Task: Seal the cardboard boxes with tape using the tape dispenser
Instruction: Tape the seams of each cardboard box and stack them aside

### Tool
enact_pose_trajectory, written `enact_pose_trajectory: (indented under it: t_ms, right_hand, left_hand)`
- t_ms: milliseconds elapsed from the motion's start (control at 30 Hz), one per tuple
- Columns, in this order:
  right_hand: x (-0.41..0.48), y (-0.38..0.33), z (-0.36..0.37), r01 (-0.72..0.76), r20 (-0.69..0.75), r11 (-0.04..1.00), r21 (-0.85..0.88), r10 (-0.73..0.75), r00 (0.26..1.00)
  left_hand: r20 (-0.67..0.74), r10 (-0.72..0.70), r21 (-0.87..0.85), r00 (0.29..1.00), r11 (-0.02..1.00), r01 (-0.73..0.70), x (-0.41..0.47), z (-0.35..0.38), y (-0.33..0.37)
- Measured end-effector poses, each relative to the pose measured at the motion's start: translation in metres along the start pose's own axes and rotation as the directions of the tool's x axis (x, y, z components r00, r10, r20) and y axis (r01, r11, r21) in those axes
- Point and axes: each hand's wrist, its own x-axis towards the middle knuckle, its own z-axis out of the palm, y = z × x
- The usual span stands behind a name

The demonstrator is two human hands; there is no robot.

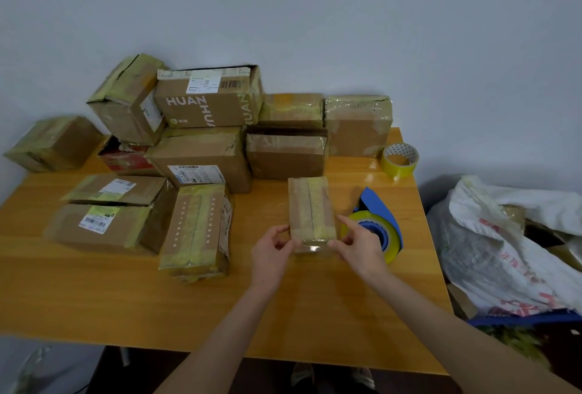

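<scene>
Table of orange-brown wood [94,299], stacked at back and left with taped brown cardboard boxes [201,160]. Near centre, small narrow tape-striped cardboard box [311,207] lying flat. Just right of it, blue tape dispenser with yellowish roll [378,223], resting unheld. Left hand [271,251] and right hand [359,245] pinching that box's near corners, perhaps on clear tape.

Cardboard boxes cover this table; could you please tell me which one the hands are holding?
The small, narrow brown cardboard box beside the blue tape dispenser. It alone is touched: the left hand and right hand pinch its near corners.
</scene>
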Motion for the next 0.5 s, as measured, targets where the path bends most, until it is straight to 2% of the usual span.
enact_pose_trajectory:
  t_ms: [133, 233, 300, 367, 433, 500]
  right_hand:
    - [0.001, -0.002, 0.002, 0.067, 0.037, 0.994, -0.081, -0.064, 0.997]
    - [0.001, -0.007, -0.003, 0.130, 0.059, 0.947, -0.293, -0.118, 0.991]
    - [0.004, -0.012, -0.007, 0.184, 0.080, 0.885, -0.428, -0.166, 0.983]
    - [0.008, -0.019, -0.008, 0.207, 0.097, 0.840, -0.502, -0.183, 0.978]
    - [0.011, -0.022, -0.007, 0.212, 0.107, 0.822, -0.529, -0.183, 0.977]
    - [0.013, -0.020, -0.004, 0.230, 0.113, 0.818, -0.526, -0.201, 0.973]
  left_hand:
    - [0.019, 0.094, 0.042, 0.995, 0.995, -0.095, 0.000, -0.005, -0.004]
    - [0.075, 0.220, 0.186, 0.973, 0.955, -0.230, 0.002, -0.008, -0.002]
    - [0.128, 0.301, 0.397, 0.945, 0.858, -0.327, 0.006, -0.007, 0.000]
    - [0.140, 0.331, 0.558, 0.933, 0.752, -0.350, 0.012, -0.005, 0.001]
    - [0.140, 0.358, 0.604, 0.923, 0.708, -0.366, 0.017, -0.004, 0.002]
    - [0.178, 0.383, 0.554, 0.907, 0.722, -0.414, 0.022, -0.002, -0.003]
